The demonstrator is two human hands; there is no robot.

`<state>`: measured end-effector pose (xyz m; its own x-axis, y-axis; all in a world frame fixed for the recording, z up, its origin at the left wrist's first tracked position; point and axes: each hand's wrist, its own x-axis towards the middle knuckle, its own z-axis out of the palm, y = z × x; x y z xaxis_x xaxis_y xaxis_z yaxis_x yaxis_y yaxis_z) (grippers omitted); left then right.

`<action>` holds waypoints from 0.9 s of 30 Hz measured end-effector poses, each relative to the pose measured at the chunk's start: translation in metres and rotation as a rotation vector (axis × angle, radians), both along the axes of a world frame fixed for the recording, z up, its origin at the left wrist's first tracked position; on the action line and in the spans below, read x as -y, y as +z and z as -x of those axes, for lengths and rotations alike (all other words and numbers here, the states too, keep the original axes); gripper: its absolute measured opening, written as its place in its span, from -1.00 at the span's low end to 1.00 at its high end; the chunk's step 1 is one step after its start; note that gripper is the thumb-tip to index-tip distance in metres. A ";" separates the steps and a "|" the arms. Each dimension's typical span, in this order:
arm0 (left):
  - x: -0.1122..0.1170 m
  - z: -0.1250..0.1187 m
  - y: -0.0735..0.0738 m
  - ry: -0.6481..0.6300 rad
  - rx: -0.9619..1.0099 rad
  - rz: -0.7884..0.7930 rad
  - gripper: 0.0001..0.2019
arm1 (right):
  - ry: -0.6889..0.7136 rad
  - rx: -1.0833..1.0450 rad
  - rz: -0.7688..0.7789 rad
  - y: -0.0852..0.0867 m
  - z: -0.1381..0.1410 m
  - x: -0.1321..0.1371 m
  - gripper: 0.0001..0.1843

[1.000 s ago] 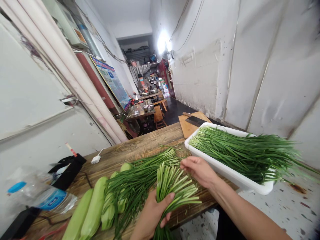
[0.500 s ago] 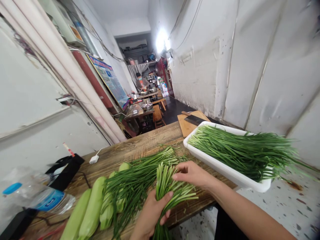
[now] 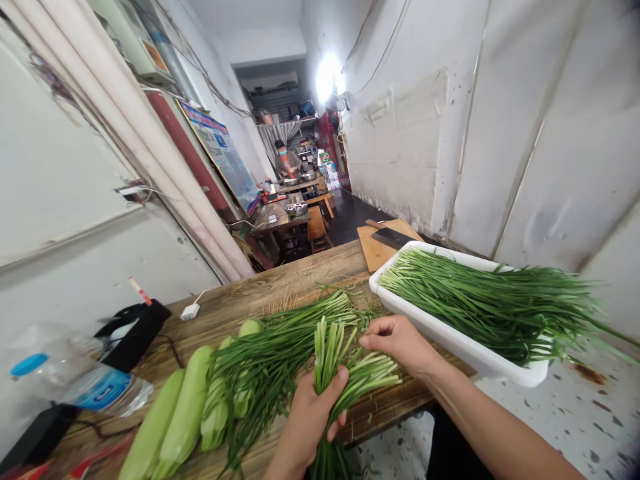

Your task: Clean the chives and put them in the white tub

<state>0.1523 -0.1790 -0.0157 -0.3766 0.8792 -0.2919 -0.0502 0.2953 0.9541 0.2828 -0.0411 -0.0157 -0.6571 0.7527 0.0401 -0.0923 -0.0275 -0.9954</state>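
Note:
My left hand (image 3: 316,407) is closed round a bunch of garlic chives (image 3: 327,353), their pale stem ends fanned upward and to the right. Just right of those stems, my right hand (image 3: 395,339) has thumb and forefinger pinched together; what they hold, if anything, is too small to make out. A loose pile of garlic chives (image 3: 290,340) lies on the wooden table behind my left hand, partly over several pale green zucchini (image 3: 185,407). More garlic chives (image 3: 480,300) fill the long white plastic tub (image 3: 430,333) at the right, leaves hanging over its far end.
A cleaver (image 3: 393,237) rests on a cutting board (image 3: 375,250) behind the tub. On the left stand a water bottle (image 3: 95,387), a black box (image 3: 135,337) and a white plug (image 3: 190,311). Thin wooden sticks (image 3: 283,303) lie mid-table. A person (image 3: 287,162) works at a far table.
My right hand has moved slightly right, away from the stems in my left hand, and its fingers have pinched closer. The stem ends in my left hand have spread apart into two clumps.

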 end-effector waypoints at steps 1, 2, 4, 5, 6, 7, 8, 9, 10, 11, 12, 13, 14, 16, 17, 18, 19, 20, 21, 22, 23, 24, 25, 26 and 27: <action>0.000 0.000 0.001 -0.005 0.006 0.008 -0.52 | -0.055 -0.015 -0.008 0.001 -0.001 -0.003 -0.67; 0.000 0.001 0.002 0.000 0.010 0.018 -0.51 | -0.139 -0.030 -0.023 0.002 -0.002 -0.006 -0.64; 0.000 0.002 0.002 0.026 0.012 0.030 -0.50 | -0.325 -0.046 -0.065 0.007 -0.005 -0.011 -0.53; 0.000 0.003 0.001 0.039 0.010 0.034 -0.50 | -0.368 -0.041 -0.102 0.011 -0.006 -0.012 -0.48; 0.000 0.003 0.000 0.045 0.008 0.038 -0.50 | -0.355 -0.030 -0.155 0.015 -0.006 -0.012 -0.46; 0.000 0.003 -0.002 0.038 0.006 0.041 -0.51 | -0.287 -0.011 -0.220 0.018 -0.005 -0.010 -0.49; 0.000 0.003 -0.003 0.023 0.004 0.043 -0.51 | -0.186 0.012 -0.289 0.021 -0.004 -0.008 -0.55; -0.001 0.003 -0.004 0.002 0.003 0.045 -0.52 | -0.077 0.035 -0.343 0.023 -0.001 -0.006 -0.62; -0.001 0.003 -0.004 -0.014 0.005 0.043 -0.52 | 0.011 0.052 -0.363 0.024 0.002 -0.003 -0.66; -0.002 0.003 -0.004 -0.023 0.005 0.037 -0.52 | 0.071 0.064 -0.349 0.023 0.005 -0.001 -0.67; -0.002 0.002 -0.004 -0.025 0.005 0.029 -0.52 | 0.107 0.072 -0.311 0.020 0.008 0.001 -0.67; -0.002 0.002 -0.004 -0.017 0.003 0.019 -0.52 | 0.129 0.077 -0.261 0.017 0.010 0.002 -0.67; -0.001 0.002 -0.004 -0.007 0.006 0.008 -0.51 | 0.138 0.079 -0.213 0.013 0.011 0.003 -0.66; 0.000 0.002 -0.004 0.028 0.011 -0.011 -0.48 | 0.134 0.086 -0.164 0.006 0.009 0.003 -0.65; 0.000 0.002 -0.004 0.049 0.012 -0.014 -0.44 | 0.130 0.087 -0.169 0.003 0.007 0.003 -0.65; 0.001 0.002 -0.004 0.064 0.012 -0.011 -0.41 | 0.126 0.084 -0.190 0.001 0.005 0.003 -0.65; 0.001 0.001 -0.004 0.071 0.012 -0.002 -0.39 | 0.120 0.077 -0.223 0.000 0.002 0.002 -0.65; 0.001 0.001 -0.004 0.070 0.011 0.008 -0.38 | 0.103 0.068 -0.257 0.000 0.000 0.000 -0.66; 0.001 0.000 -0.004 0.065 0.013 0.015 -0.38 | 0.068 0.056 -0.276 0.000 -0.002 -0.002 -0.66; 0.001 0.000 -0.003 0.056 0.018 0.018 -0.38 | 0.005 0.044 -0.267 0.001 -0.003 -0.005 -0.64; 0.001 -0.001 -0.003 0.049 0.022 0.019 -0.38 | -0.077 0.028 -0.237 0.003 -0.004 -0.008 -0.61; 0.000 -0.002 -0.002 0.046 0.022 0.022 -0.39 | -0.161 0.012 -0.198 0.005 -0.003 -0.011 -0.57; 0.000 -0.002 -0.002 0.045 0.020 0.027 -0.39 | -0.214 0.003 -0.161 0.008 -0.003 -0.014 -0.54; 0.000 -0.003 -0.001 0.043 0.018 0.031 -0.39 | -0.216 0.006 -0.132 0.010 -0.002 -0.016 -0.50; 0.000 -0.003 -0.001 0.038 0.015 0.034 -0.39 | -0.162 0.018 -0.118 0.012 -0.001 -0.018 -0.48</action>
